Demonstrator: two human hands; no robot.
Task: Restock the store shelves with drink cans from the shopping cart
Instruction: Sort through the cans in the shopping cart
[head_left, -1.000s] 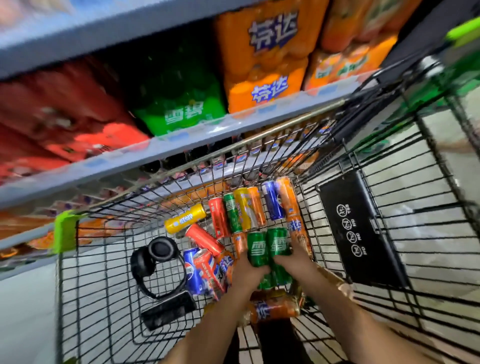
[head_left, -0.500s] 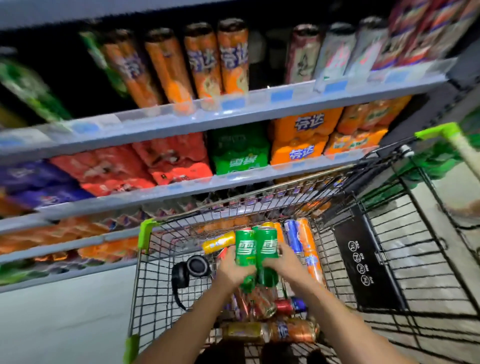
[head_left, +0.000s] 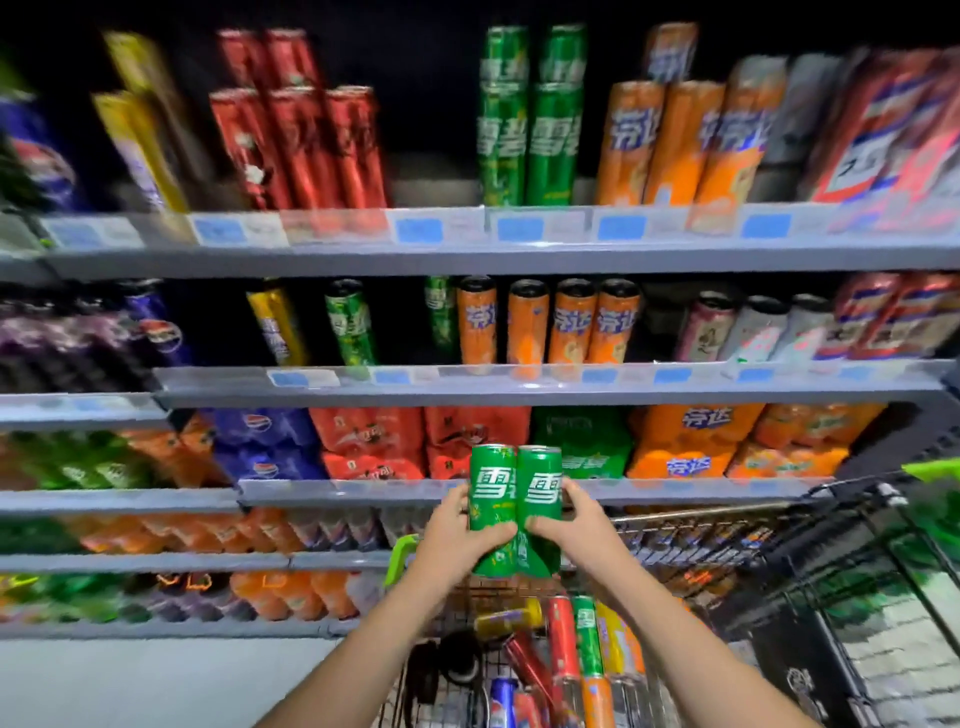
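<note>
Two tall green cans stand upright side by side in the air above the shopping cart (head_left: 727, 525). My left hand (head_left: 457, 535) grips the left green can (head_left: 491, 483) and my right hand (head_left: 569, 525) grips the right green can (head_left: 540, 486). The two cans touch each other. Below them several loose cans (head_left: 571, 644), red, green, yellow, orange and blue, lie in the cart's basket. The store shelves (head_left: 519, 387) rise in front of me; matching green cans (head_left: 530, 124) stand on the top shelf, and one green can (head_left: 350, 325) stands on the shelf below.
Orange cans (head_left: 550, 322) fill the middle shelf beside a dark gap. Shrink-wrapped packs (head_left: 467, 447) of red, green, orange and blue drinks sit on the lower shelves. Black headphones (head_left: 457, 665) lie in the cart. The cart's green handle (head_left: 935, 470) is at the right.
Both hands have lifted the two green cans up out of the cart to shelf height. My view has tilted up from the cart to the shelves.
</note>
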